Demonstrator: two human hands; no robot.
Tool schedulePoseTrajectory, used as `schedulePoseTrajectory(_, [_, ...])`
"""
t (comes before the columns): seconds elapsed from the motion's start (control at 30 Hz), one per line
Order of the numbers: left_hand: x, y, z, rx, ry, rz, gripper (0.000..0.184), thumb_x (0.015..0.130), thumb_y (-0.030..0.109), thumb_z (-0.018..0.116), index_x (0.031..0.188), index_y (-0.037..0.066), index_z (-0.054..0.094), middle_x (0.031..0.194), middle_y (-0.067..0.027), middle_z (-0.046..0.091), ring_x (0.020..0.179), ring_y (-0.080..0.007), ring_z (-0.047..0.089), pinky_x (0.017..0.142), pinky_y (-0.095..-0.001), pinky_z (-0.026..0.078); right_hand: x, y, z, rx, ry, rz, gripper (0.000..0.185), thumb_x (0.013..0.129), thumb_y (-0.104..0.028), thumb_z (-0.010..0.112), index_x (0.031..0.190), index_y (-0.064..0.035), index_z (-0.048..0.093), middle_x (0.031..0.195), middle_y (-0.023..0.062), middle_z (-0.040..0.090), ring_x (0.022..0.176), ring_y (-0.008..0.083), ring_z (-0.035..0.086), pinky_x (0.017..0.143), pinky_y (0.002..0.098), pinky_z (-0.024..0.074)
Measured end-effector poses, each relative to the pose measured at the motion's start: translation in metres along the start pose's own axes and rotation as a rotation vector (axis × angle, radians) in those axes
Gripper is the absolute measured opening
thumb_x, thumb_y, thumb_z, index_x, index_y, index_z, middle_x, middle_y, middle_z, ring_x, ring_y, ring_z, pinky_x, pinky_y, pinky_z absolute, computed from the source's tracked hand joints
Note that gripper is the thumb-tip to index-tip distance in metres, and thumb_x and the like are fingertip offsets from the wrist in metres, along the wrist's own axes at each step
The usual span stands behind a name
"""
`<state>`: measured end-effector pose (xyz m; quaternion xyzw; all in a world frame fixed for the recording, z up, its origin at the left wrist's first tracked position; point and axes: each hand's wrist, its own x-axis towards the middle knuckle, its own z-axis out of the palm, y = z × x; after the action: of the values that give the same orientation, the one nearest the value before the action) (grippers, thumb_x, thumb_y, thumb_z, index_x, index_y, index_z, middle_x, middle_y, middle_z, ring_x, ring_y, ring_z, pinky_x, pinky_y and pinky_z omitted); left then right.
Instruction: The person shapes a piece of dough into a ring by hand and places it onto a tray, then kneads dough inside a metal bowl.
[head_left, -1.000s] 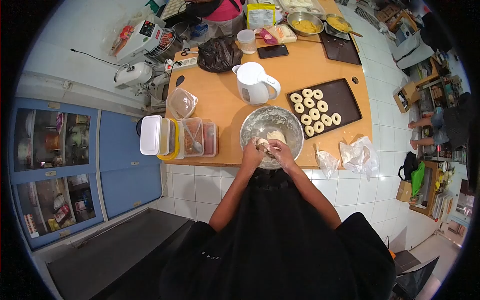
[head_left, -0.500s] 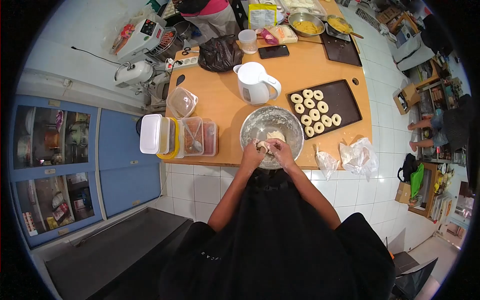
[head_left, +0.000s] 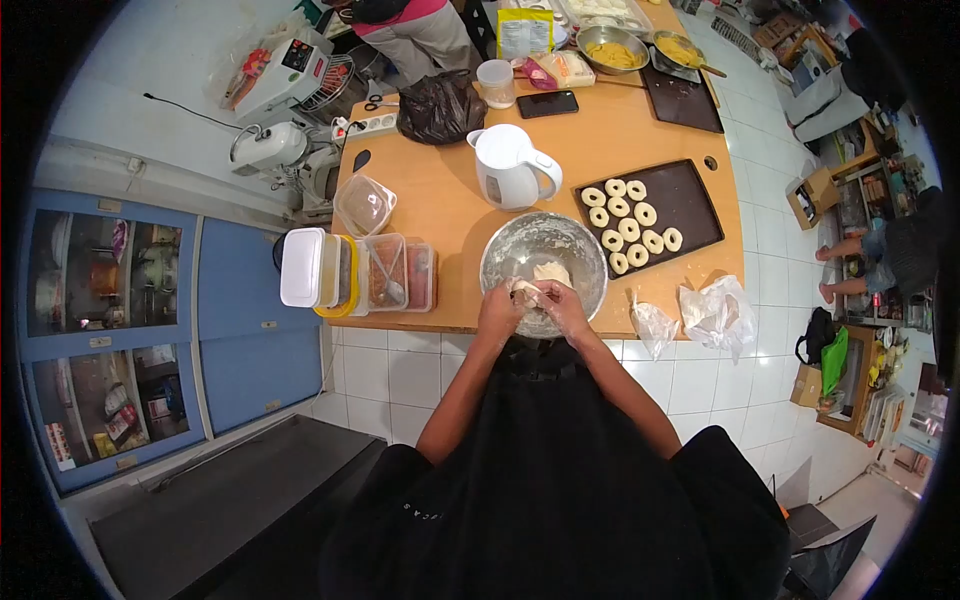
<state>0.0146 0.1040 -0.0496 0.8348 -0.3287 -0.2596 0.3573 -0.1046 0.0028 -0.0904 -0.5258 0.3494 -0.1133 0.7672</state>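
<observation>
Over the near side of a floury metal bowl (head_left: 500, 255), my two hands work on one small piece of dough (head_left: 524, 292). My left hand (head_left: 500, 308) pinches its left part, and my right hand (head_left: 563, 307) grips it from the right. Fingers hide much of the piece. Behind them a larger lump of dough (head_left: 552, 271) lies in the bowl. Right of the bowl, a dark baking tray (head_left: 692, 205) carries several dough rings (head_left: 628, 229), set close together on its left part.
A white electric kettle (head_left: 505, 165) stands behind the bowl. Plastic containers (head_left: 385, 275) are stacked on the left, plastic bags (head_left: 718, 312) lie at the right front edge. A black bag (head_left: 440, 108), phone (head_left: 548, 103) and pans (head_left: 612, 50) sit farther back. Other people are around the table.
My hands have shifted slightly and drawn closer together around the small dough piece. At the far side, a person has moved a little to the left. The tray and bowl stay put.
</observation>
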Motion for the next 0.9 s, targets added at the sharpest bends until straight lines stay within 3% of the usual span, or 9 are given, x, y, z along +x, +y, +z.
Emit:
schedulePoseTrajectory(0.23, [0.003, -0.008, 0.013, -0.144, 0.039, 0.166, 0.024, 0.085, 0.006, 0.061, 0.107, -0.003, 0.063, 0.096, -0.0224, 0.067, 0.093, -0.0326, 0.067, 0.078, -0.0406, 0.051, 0.004, -0.002, -0.002, -0.080, -0.015, -0.076, 0.024, 0.091, -0.020, 0.068, 0.107, -0.0023, 0.067, 0.090, 0.0030, 0.066, 0.079, 0.0089, 0.058, 0.073, 0.0249, 0.0474])
schedulePoseTrajectory(0.33, [0.002, -0.003, 0.010, -0.195, -0.022, 0.057, 0.028, 0.082, 0.004, 0.061, 0.110, -0.004, 0.062, 0.104, -0.0270, 0.064, 0.098, -0.0427, 0.062, 0.083, -0.0450, 0.050, 0.002, -0.007, -0.001, -0.122, 0.014, -0.034, 0.023, 0.091, -0.020, 0.068, 0.106, -0.0024, 0.067, 0.088, 0.0040, 0.067, 0.079, 0.0099, 0.059, 0.075, 0.0258, 0.0480])
schedulePoseTrajectory(0.4, [0.003, -0.001, 0.005, -0.118, -0.097, 0.044, 0.028, 0.082, 0.005, 0.061, 0.108, -0.004, 0.062, 0.102, -0.0267, 0.064, 0.097, -0.0427, 0.062, 0.083, -0.0450, 0.049, -0.001, -0.011, -0.001, -0.056, 0.049, 0.062, 0.023, 0.091, -0.020, 0.068, 0.105, -0.0019, 0.067, 0.088, 0.0047, 0.068, 0.080, 0.0110, 0.060, 0.076, 0.0271, 0.0485])
schedulePoseTrajectory(0.5, [0.004, -0.001, 0.003, -0.015, -0.142, 0.069, 0.028, 0.081, 0.007, 0.062, 0.106, -0.005, 0.062, 0.098, -0.0266, 0.064, 0.094, -0.0435, 0.061, 0.084, -0.0455, 0.049, -0.001, -0.012, -0.001, -0.061, 0.059, 0.027, 0.024, 0.090, -0.021, 0.069, 0.105, -0.0018, 0.067, 0.087, 0.0039, 0.067, 0.076, 0.0098, 0.060, 0.070, 0.0262, 0.0485])
schedulePoseTrajectory(0.6, [0.002, -0.001, 0.010, -0.047, -0.064, 0.129, 0.026, 0.080, 0.007, 0.063, 0.103, -0.005, 0.063, 0.095, -0.0269, 0.063, 0.093, -0.0447, 0.061, 0.083, -0.0466, 0.048, -0.001, -0.007, 0.002, -0.135, 0.059, -0.136, 0.024, 0.090, -0.021, 0.069, 0.105, -0.0024, 0.067, 0.085, 0.0031, 0.067, 0.072, 0.0086, 0.058, 0.065, 0.0245, 0.0471])
schedulePoseTrajectory(0.83, [0.006, -0.001, 0.006, 0.033, -0.144, -0.089, 0.027, 0.079, 0.009, 0.063, 0.103, -0.003, 0.062, 0.097, -0.0271, 0.063, 0.095, -0.0440, 0.061, 0.084, -0.0465, 0.048, 0.000, -0.012, -0.003, -0.062, 0.018, 0.000, 0.024, 0.092, -0.021, 0.067, 0.108, -0.0021, 0.065, 0.093, 0.0047, 0.067, 0.083, 0.0105, 0.060, 0.073, 0.0255, 0.0486])
schedulePoseTrajectory(0.9, [0.003, -0.005, 0.011, -0.079, -0.117, 0.020, 0.028, 0.080, 0.010, 0.063, 0.104, -0.004, 0.062, 0.096, -0.0273, 0.064, 0.094, -0.0434, 0.062, 0.083, -0.0456, 0.049, 0.000, -0.011, -0.004, -0.064, -0.001, -0.012, 0.024, 0.093, -0.020, 0.066, 0.108, -0.0015, 0.064, 0.094, 0.0029, 0.066, 0.085, 0.0099, 0.060, 0.074, 0.0255, 0.0492])
